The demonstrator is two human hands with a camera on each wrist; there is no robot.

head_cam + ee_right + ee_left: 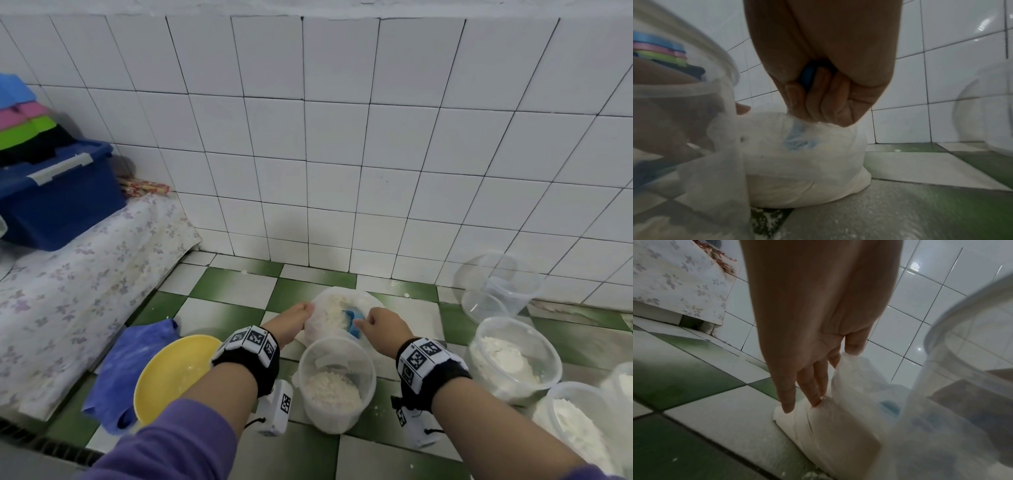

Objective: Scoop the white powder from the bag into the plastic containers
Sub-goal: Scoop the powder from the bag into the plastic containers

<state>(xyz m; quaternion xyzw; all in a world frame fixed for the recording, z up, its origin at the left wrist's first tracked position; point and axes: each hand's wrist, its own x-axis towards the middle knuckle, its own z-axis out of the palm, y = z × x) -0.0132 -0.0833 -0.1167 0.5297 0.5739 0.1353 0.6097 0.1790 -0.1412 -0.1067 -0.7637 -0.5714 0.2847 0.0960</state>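
Observation:
A clear plastic bag (329,313) of white powder lies on the checkered floor by the wall. My left hand (306,308) pinches the bag's left rim between thumb and forefinger (844,356), the other fingers straight along the bag (849,426). My right hand (363,325) grips the handle of a blue scoop (352,317) whose bowl is down in the powder. In the right wrist view the fingers (830,105) curl round the scoop handle (806,78), and the bowl shows blue through the bag (807,170). A clear container (337,380), partly filled with powder, stands just in front of the bag.
Two powder-filled containers (513,356) (579,421) stand at right, with empty clear ones (500,284) behind by the wall. A yellow bowl (171,373) and a blue cloth (130,370) lie left. A blue storage box (58,198) sits on a flowered ledge.

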